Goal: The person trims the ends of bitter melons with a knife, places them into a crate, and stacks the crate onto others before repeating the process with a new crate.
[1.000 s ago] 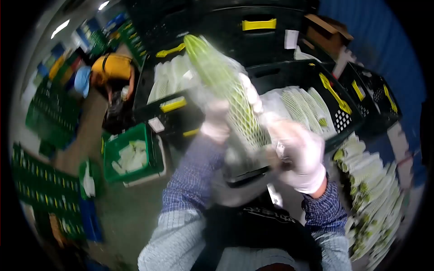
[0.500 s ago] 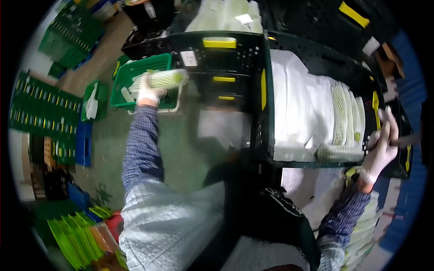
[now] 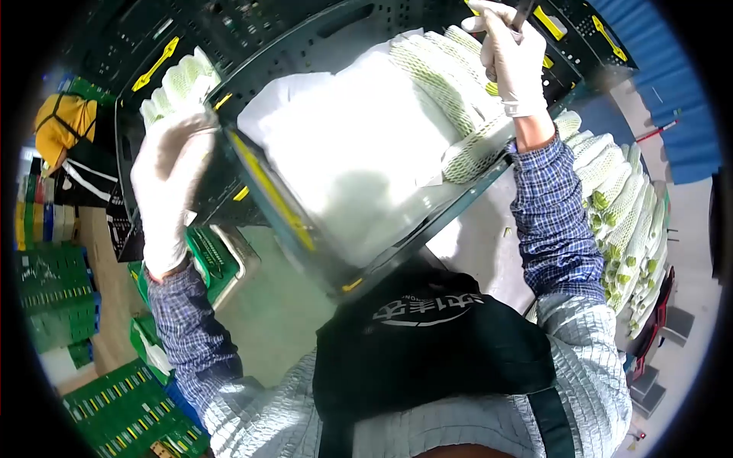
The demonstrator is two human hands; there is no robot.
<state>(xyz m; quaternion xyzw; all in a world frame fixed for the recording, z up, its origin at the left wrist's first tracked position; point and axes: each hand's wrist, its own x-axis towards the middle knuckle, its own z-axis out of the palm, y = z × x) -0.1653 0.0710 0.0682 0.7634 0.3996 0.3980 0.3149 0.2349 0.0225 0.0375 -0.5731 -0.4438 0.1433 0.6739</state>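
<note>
My left hand [image 3: 172,187], in a white glove, is raised near the left side of a dark green crate [image 3: 275,191]. Motion smears its fingers, and I see nothing clearly held. My right hand [image 3: 515,65], also gloved, is over the crate's far right part, its fingers closed around a dark narrow tool [image 3: 524,12] whose kind I cannot make out. Inside the crate is white sheet lining [image 3: 343,145]. Along its right side lie several pale green vegetables in white foam nets [image 3: 435,84], one of them crosswise near the right wrist.
More netted vegetables [image 3: 622,221] are piled to the right. Another dark crate with netted vegetables [image 3: 183,84] stands at the far left. A green basket [image 3: 210,256] sits on the floor [image 3: 282,298]; green crates [image 3: 114,404] are stacked at lower left. A blue curtain [image 3: 657,84] hangs at right.
The netted vegetable has left my left hand, which was over the green basket and is now by the crate's left side. My right hand is higher, above the crate. The view has turned.
</note>
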